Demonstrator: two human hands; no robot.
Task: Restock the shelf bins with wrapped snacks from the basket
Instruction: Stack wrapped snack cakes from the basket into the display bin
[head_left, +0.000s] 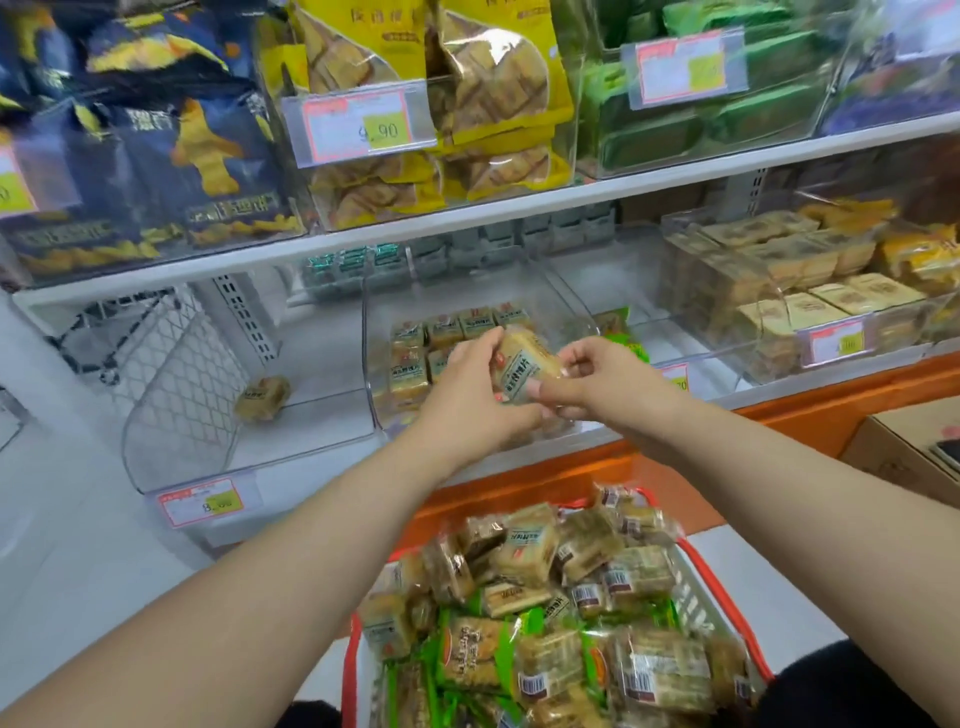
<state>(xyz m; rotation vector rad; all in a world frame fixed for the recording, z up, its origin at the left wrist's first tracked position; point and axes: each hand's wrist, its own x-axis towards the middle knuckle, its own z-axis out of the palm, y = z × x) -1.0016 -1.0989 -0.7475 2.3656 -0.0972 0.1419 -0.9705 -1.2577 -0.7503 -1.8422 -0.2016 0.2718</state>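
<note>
I see the basket (722, 603) at six o'clock, before the shelf; the bin (374, 332) sits at twelve, a lone snack (262, 397) at nine.

Both hands (467, 384) on wrapped snack (524, 364)

Middle bin (374, 332) open-topped, upper shelf edge (467, 215) overhanging it, packets (441, 332) filling its rear, front half free, left bin (182, 395) nearly bare.

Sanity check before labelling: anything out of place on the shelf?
One wrapped snack lies tilted and alone in the left clear bin, while the same packs sit in neat rows in the middle bin.
</note>
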